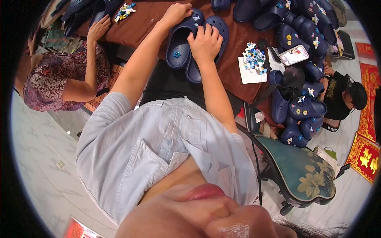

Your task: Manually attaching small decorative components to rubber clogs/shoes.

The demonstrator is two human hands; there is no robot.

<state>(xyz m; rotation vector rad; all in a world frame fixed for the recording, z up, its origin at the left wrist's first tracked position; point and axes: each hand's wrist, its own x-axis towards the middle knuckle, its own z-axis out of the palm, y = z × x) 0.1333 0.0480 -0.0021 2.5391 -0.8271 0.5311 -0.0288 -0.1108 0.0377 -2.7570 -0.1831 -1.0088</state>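
A pair of navy clogs (177, 43) lies on the brown-covered table in front of me, toes pointing away. Inside the left clog, a blue flower charm (176, 54) rests on the heel of the footbed. My left hand (177, 15) grips that clog at its toe, fingers curled against the outer side. Across the middle of the pair lies my right hand (205, 43), its bent fingers closed on the clogs' uppers where they meet. Small charms show on the left clog's upper near my fingers. Whatever is under the right fingertips is hidden.
Colourful charms (254, 59) are heaped on white paper to the right, beside a lit phone (294, 55). Several charm-studded navy clogs (303, 107) crowd the right side. A person in a patterned top (65, 77) works at left; another in black (343, 95) sits at right. A green chair (297, 170) stands nearby.
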